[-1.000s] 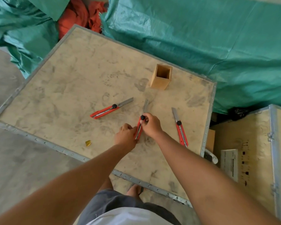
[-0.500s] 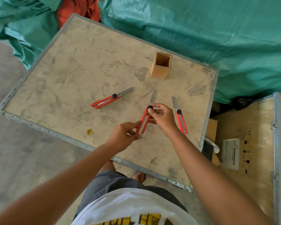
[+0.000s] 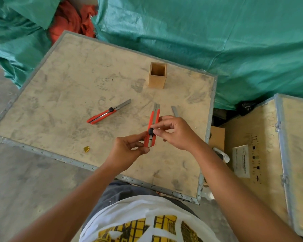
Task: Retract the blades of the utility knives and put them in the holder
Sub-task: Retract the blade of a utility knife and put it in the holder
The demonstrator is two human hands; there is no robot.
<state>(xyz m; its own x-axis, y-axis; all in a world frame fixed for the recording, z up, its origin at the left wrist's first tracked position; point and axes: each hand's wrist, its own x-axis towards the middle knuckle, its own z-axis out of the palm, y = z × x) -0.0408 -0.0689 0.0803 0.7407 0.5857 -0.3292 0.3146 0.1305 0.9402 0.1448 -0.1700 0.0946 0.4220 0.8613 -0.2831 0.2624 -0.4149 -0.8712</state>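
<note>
Left hand [image 3: 128,151] pinches knife [image 3: 151,130] base; right hand [image 3: 175,132] grips its knob, mid-crate. Blade tip pokes out at 12 o'clock toward holder [image 3: 157,75]; a loosened knob could let it slide out

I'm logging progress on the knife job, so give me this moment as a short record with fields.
held knife: red, blade mostly retracted, short tip showing
left hand: grips handle's near end
right hand: fingers on black slider knob
knife on table: blade out
third knife: mostly hidden behind right hand, blade out
holder: wooden, upright, looks empty
</note>
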